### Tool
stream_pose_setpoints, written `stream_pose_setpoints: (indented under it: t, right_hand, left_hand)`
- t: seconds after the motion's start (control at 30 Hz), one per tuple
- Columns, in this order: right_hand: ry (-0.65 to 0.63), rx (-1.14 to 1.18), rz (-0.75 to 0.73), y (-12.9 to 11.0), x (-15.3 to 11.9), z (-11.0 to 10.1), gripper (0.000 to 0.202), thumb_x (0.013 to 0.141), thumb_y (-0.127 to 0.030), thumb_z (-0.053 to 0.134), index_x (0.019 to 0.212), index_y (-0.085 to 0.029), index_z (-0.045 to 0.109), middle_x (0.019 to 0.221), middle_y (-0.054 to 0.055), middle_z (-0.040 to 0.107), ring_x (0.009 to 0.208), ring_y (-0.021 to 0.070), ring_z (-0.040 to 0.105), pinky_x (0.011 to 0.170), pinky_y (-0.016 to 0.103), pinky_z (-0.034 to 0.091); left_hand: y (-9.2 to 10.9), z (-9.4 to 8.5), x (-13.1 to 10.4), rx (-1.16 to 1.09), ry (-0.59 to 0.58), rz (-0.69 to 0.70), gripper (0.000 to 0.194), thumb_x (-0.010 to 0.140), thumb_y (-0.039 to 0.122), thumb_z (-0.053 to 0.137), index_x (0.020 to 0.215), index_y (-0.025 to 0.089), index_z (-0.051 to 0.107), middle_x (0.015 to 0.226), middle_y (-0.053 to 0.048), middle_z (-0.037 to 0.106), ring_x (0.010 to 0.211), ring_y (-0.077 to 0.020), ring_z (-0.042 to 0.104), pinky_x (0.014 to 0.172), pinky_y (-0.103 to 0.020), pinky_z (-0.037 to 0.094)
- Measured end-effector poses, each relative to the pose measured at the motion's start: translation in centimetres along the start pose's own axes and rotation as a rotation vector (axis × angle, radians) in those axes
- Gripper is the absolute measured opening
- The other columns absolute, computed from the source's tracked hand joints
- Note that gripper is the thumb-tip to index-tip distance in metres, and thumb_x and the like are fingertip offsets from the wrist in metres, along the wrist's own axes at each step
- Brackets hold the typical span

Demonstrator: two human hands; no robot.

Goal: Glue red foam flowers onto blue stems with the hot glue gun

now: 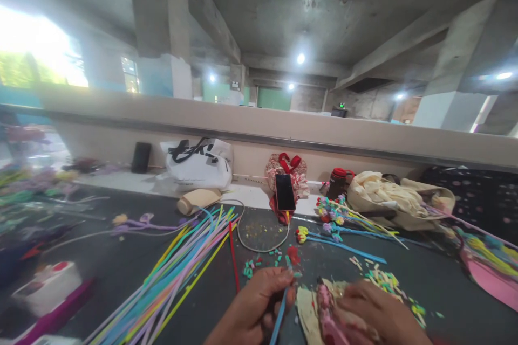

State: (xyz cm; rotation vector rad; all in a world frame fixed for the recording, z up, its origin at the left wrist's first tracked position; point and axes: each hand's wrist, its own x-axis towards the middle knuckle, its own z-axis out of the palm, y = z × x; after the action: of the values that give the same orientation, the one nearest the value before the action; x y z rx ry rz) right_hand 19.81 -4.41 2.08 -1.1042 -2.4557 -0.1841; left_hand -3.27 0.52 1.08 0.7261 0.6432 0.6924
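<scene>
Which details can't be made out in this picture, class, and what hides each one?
All in the head view:
Blue stem: lower end, cut off by the bottom edge.
Right hand: whether it grips the pink tool, lost in blur.
White bag: contents, hidden by its side.
Far-left pile: separate pieces, blurred.

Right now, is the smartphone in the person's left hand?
No, the left hand holds a blue stem, while the smartphone stands before a red-and-white patterned bag.
</scene>
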Motion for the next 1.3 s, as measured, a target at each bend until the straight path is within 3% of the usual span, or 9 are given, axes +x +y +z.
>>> stream_pose_setpoints:
  t: [0.1,0.2,0.4,0.53,0.67,0.8,1.1,1.3]
  right_hand:
    - [0.064,0.191,0.106,-1.9,2.5,-1.1,0.014,0.081,-0.018,0.049,0.092,-0.021,0.057,0.075,0.003,0.061,0.065,0.0119,0.06,0.057,0.018,0.047]
    - [0.162,0.292,0.055,-2.9,4.4,-0.5,0.014,0.08,-0.018,0.052,0.093,-0.018,0.055,0.076,0.003,0.059,0.059,0.0102,0.057,0.052,0.018,0.045]
    - [0.315,0.205,-0.087,-3.3,6.3,1.5,0.007,0.08,-0.015,0.052,0.079,-0.019,0.058,0.07,0.001,0.062,0.06,0.0108,0.057,0.055,0.019,0.041]
    - [0.214,0.26,-0.054,-3.1,6.4,1.0,0.01,0.079,-0.013,0.051,0.072,-0.018,0.056,0.064,0.0,0.058,0.057,0.0096,0.053,0.052,0.019,0.038]
    - [0.125,0.318,0.032,-2.1,6.7,-1.2,0.011,0.081,-0.013,0.049,0.072,-0.018,0.054,0.066,0.0,0.056,0.06,0.0101,0.051,0.055,0.019,0.039]
    - [0.019,0.343,0.024,-0.9,7.3,-2.7,0.013,0.083,-0.016,0.05,0.071,-0.017,0.056,0.068,0.0,0.057,0.065,0.0105,0.053,0.06,0.021,0.04]
    - [-0.11,0.182,-0.101,-0.7,7.6,-1.6,0.017,0.085,-0.02,0.048,0.073,-0.019,0.06,0.07,0.0,0.06,0.072,0.0116,0.052,0.067,0.023,0.038]
    - [-0.132,0.072,-0.203,-0.7,7.7,-1.3,0.019,0.087,-0.017,0.044,0.076,-0.019,0.06,0.069,0.0,0.06,0.069,0.0126,0.048,0.066,0.026,0.035]
  left_hand:
    - [-0.3,-0.2,0.0,0.046,-0.105,0.019,0.033,0.06,0.042,0.065,0.057,0.012,0.051,0.036,0.007,0.043,0.023,0.0009,0.024,0.028,-0.016,0.004]
    - [-0.5,-0.4,0.1,0.099,-0.168,0.036,0.036,0.063,0.044,0.063,0.054,0.011,0.051,0.034,0.006,0.042,0.024,0.0003,0.026,0.028,-0.017,0.007]
    - [-0.6,0.4,-0.5,0.09,-0.069,0.062,0.037,0.064,0.044,0.061,0.049,0.012,0.05,0.032,0.007,0.037,0.023,0.0006,0.022,0.028,-0.017,0.004]
    - [-0.6,0.9,-0.6,0.118,-0.013,0.064,0.04,0.062,0.047,0.061,0.046,0.013,0.049,0.029,0.007,0.036,0.022,0.0,0.021,0.027,-0.018,0.003]
    - [-0.6,1.0,-0.5,0.146,0.058,0.066,0.029,0.058,0.039,0.065,0.055,0.012,0.055,0.034,0.004,0.049,0.022,-0.0004,0.025,0.026,-0.016,0.006]
    - [-0.5,0.8,-0.3,0.229,0.093,0.025,0.027,0.054,0.037,0.065,0.059,0.011,0.059,0.031,0.003,0.049,0.02,-0.0011,0.023,0.025,-0.016,0.006]
    - [-0.5,0.8,-0.3,0.394,0.071,-0.014,0.019,0.054,0.029,0.058,0.053,0.011,0.06,0.028,0.004,0.045,0.02,-0.0024,0.02,0.027,-0.018,0.006]
    - [-0.4,0.9,-0.3,0.441,0.051,-0.034,0.018,0.057,0.027,0.052,0.052,0.012,0.06,0.027,0.005,0.042,0.021,-0.0033,0.021,0.029,-0.019,0.007]
